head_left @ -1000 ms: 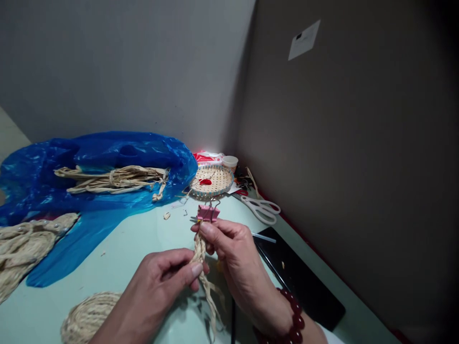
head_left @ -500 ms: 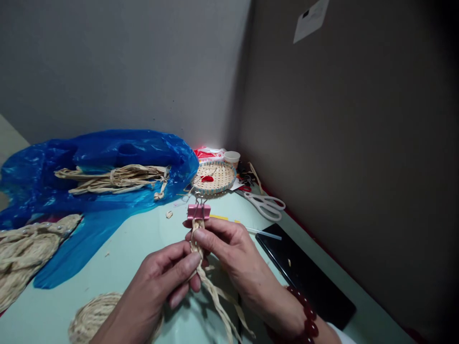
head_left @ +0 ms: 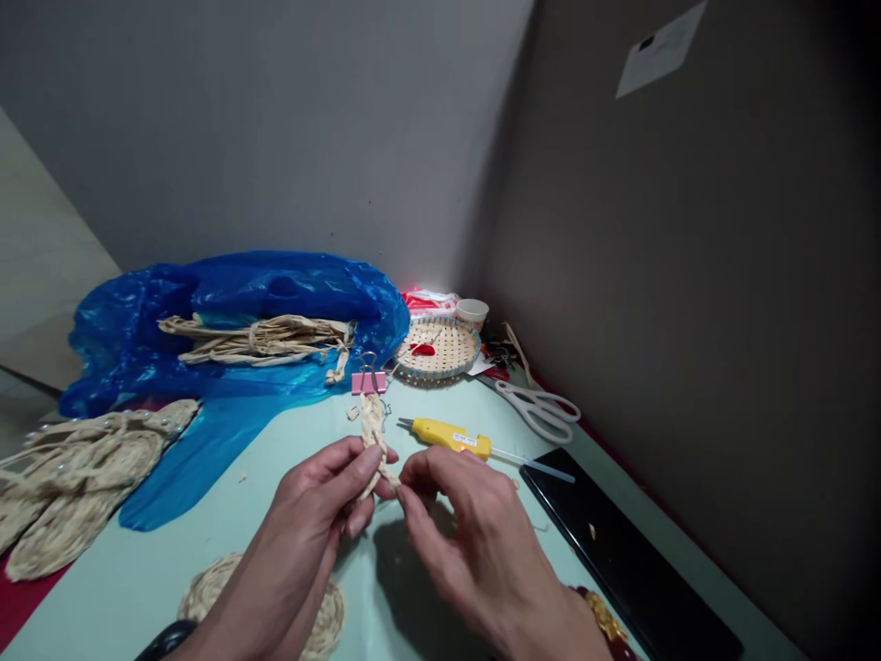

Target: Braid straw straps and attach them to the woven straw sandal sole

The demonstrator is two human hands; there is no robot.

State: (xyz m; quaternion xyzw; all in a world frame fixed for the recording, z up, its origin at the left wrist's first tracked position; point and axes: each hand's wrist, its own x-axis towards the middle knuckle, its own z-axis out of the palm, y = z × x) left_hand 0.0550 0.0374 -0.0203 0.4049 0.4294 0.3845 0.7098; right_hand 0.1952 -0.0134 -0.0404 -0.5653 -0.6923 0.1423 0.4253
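Observation:
A pale straw braid [head_left: 373, 420] runs toward me from a pink binder clip [head_left: 369, 382], which grips its far end. My left hand [head_left: 320, 491] is closed on the braid, thumb on top and fingers beneath. Beside it, my right hand [head_left: 468, 528] pinches a strand at the braid's near end between thumb and fingertips. The loose strand ends are hidden by the hands. Partly under my left forearm lies a coiled straw piece [head_left: 210, 585] on the table.
A yellow glue gun [head_left: 451, 437], white-handled scissors [head_left: 540, 404] and a black tablet-like slab [head_left: 640, 560] lie on the right. Behind are a round woven basket [head_left: 440, 367] and paper cup [head_left: 472, 313]. At left, a blue plastic bag [head_left: 309, 275] holds a straw bundle [head_left: 268, 340]; woven slippers [head_left: 96, 487] lie nearer.
My right hand has moved from the braid near the clip down to its near end, pulling a strand rightward. More braid and the glue gun now show. The view has shifted left.

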